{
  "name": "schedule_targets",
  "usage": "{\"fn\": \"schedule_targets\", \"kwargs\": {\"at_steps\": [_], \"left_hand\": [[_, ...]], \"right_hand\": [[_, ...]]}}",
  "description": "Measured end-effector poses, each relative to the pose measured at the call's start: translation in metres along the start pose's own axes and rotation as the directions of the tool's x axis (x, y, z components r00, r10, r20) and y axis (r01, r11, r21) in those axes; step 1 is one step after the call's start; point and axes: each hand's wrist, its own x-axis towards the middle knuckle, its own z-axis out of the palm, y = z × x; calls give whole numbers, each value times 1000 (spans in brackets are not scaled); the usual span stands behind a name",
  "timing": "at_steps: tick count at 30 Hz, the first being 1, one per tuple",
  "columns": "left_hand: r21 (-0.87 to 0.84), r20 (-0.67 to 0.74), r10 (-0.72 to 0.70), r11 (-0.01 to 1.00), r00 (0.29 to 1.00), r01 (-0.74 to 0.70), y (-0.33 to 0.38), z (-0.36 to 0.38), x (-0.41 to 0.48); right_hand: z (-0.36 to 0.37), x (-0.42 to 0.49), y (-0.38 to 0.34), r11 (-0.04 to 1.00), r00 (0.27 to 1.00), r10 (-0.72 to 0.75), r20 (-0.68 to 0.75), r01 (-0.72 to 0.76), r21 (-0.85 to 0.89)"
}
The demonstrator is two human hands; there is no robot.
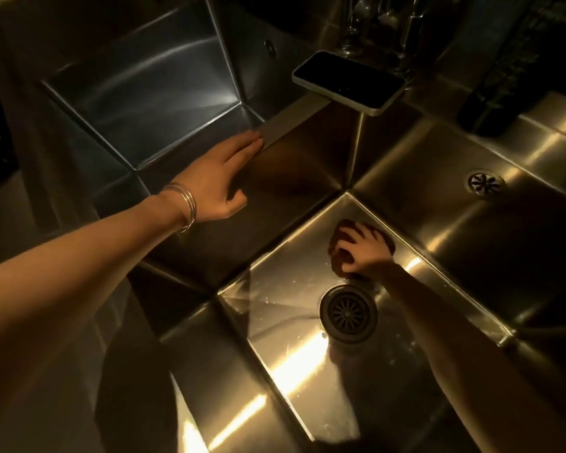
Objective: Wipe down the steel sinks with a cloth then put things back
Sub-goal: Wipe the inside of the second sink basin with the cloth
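Note:
Two steel sinks lie below me in dim light. My right hand (pixel 361 250) is down in the right sink (pixel 291 361), fingers curled over a dark cloth (pixel 340 233) pressed on the basin floor near its far corner, just above the round drain strainer (pixel 348 313). My left hand (pixel 224 179), bangles on its wrist, rests flat with straight fingers on the steel divider (pixel 285 132) between the two basins. The left sink (pixel 144 93) holds nothing that I can see.
A phone (pixel 348 81) lies face up on the back ledge, overhanging the right sink. Glassware (pixel 356 24) stands behind it. A dark bottle (pixel 494 93) stands at the right. The right sink's far wall has a small overflow drain (pixel 484 183).

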Motion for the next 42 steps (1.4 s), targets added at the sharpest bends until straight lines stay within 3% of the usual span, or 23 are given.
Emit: {"fn": "schedule_targets", "kwargs": {"at_steps": [4,6,10,12,14,15,16,17,19,21,22,25,27,28,31,32,36,39,42], "left_hand": [[8,-3,18,1000,1000,-18,0,-1,0],[13,4,12,1000,1000,-12,0,0,0],[-4,17,9,1000,1000,-9,1,-1,-1],[-8,26,10,1000,1000,-9,1,-3,-1],[-11,28,17,1000,999,-16,0,-4,-1],[-15,31,16,1000,999,-16,0,-4,-1],[-19,37,14,1000,999,-13,0,-4,0],[-22,42,13,1000,999,-12,0,-4,0],[-22,42,22,1000,999,-21,-1,-4,0],[-22,47,30,999,998,-29,-2,-5,1],[-27,54,29,999,998,-27,-2,-5,1],[-38,66,6,999,998,-4,-1,-6,-1],[-58,69,-2,998,998,6,1,-7,-1],[-70,72,-7,997,997,12,2,-8,-2],[-93,86,-9,996,996,17,3,-13,-10],[-88,90,-21,996,996,29,3,-14,-19],[-45,164,-207,975,965,217,-6,-29,-68],[-24,227,-362,926,904,377,-2,-42,-117],[-9,206,-387,918,899,397,21,-46,-159]], "right_hand": [[-10,29,-27,960,961,263,-82,-253,122],[-13,38,-54,952,954,278,-108,-260,162],[8,30,-99,1000,993,-4,-120,5,8],[9,15,-100,977,973,-204,-107,196,-79],[13,2,-93,914,853,-405,-330,375,-154],[14,-2,-92,910,797,-414,-440,380,-167],[13,-1,-94,940,790,-332,-516,324,-108],[9,2,-103,972,851,-196,-488,236,21],[3,6,-136,982,985,-31,-171,62,179],[8,8,-160,988,987,-148,67,145,57],[13,5,-167,969,965,-243,102,245,-11],[27,-9,-170,891,894,-446,-27,441,-107],[25,-15,-165,869,879,-476,32,476,-134],[24,-19,-163,897,904,-419,89,427,-117],[21,-31,-167,981,991,-119,-56,126,148],[27,-33,-171,986,989,-124,-77,132,103],[40,-40,-177,971,947,-213,241,234,-58],[40,-42,-182,941,933,-286,218,317,-123],[32,-31,-194,948,941,-277,195,301,-108]]}}
